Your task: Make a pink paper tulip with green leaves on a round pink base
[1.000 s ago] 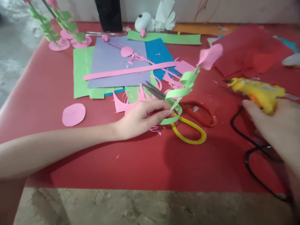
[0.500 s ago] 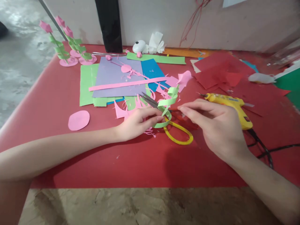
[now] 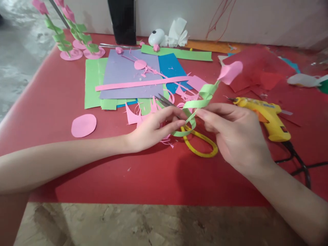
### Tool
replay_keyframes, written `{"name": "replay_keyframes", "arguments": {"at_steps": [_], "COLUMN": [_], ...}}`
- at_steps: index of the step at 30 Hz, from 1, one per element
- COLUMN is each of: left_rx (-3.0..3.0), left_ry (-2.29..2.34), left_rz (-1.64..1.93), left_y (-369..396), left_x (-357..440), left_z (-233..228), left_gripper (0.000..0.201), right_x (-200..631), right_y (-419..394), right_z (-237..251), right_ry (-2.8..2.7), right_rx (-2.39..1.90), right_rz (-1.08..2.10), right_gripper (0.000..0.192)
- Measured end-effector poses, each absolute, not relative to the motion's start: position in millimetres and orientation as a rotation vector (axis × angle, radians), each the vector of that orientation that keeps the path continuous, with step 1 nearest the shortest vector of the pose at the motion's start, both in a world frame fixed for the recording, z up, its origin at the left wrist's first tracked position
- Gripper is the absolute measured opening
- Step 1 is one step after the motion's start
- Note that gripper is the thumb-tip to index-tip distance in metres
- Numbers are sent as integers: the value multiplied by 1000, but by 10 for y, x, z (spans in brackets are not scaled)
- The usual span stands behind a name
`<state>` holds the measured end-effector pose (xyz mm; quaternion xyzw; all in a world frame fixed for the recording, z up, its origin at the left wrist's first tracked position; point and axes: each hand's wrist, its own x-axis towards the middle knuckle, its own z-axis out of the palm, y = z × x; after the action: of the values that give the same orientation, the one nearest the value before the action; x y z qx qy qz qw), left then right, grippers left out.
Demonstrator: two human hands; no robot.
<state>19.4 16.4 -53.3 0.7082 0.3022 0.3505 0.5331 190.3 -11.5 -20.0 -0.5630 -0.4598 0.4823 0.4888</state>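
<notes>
A paper flower with a pink bud (image 3: 231, 72) and a curling green paper strip (image 3: 196, 104) around its stem leans to the right between my hands. My left hand (image 3: 156, 128) pinches the lower end of its stem. Closed in a pinch, my right hand (image 3: 238, 136) grips the stem higher up, its thumb against the green strip. Below the flower lie scissors with yellow handles (image 3: 201, 150), the blades partly hidden by my left hand. A pink paper disc (image 3: 84, 125) rests on the table left of my left hand.
A yellow glue gun (image 3: 271, 118) with a black cord lies at right. Finished paper flowers (image 3: 70, 54) stand at back left. A purple sheet (image 3: 128, 73), green and blue sheets and pink scraps cover the middle. Red paper (image 3: 269, 80) and a white egg-shaped figure (image 3: 156, 37) sit behind.
My right hand, apart from the flower before, has come to its stem. The flower has tilted further right, its bud moving right and up in view. The camera view has shifted slightly.
</notes>
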Motion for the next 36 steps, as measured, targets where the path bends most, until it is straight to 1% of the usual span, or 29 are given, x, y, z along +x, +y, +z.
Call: {"name": "replay_keyframes", "arguments": {"at_steps": [3, 7, 12, 15, 23, 31, 36], "left_rx": [1625, 1774, 1998, 2037, 1927, 1871, 1855], "left_ry": [702, 723, 708, 696, 734, 767, 773], "left_rz": [883, 914, 935, 1009, 1132, 1107, 1080], "left_y": [162, 166, 183, 194, 216, 227, 229], "left_x": [200, 182, 153, 145, 136, 137, 135], "left_z": [-544, -540, -555, -571, -606, -600, -590], "left_gripper": [24, 31, 23, 24, 24, 22, 22], "right_x": [1910, 1888, 1881, 1885, 1867, 1872, 1871], "right_y": [-112, -109, -114, -123, -137, -159, -164], "right_z": [-221, -241, -248, -260, -290, -247, -245], "right_ry": [-1095, -1102, -1096, -1098, -1033, -1058, -1042], "right_rx": [-1385, -1370, -1338, -1321, -1340, -1300, -1292], "right_rz": [1129, 1080, 1069, 1092, 1186, 1204, 1225], "right_gripper": [7, 9, 7, 5, 12, 4, 4]}}
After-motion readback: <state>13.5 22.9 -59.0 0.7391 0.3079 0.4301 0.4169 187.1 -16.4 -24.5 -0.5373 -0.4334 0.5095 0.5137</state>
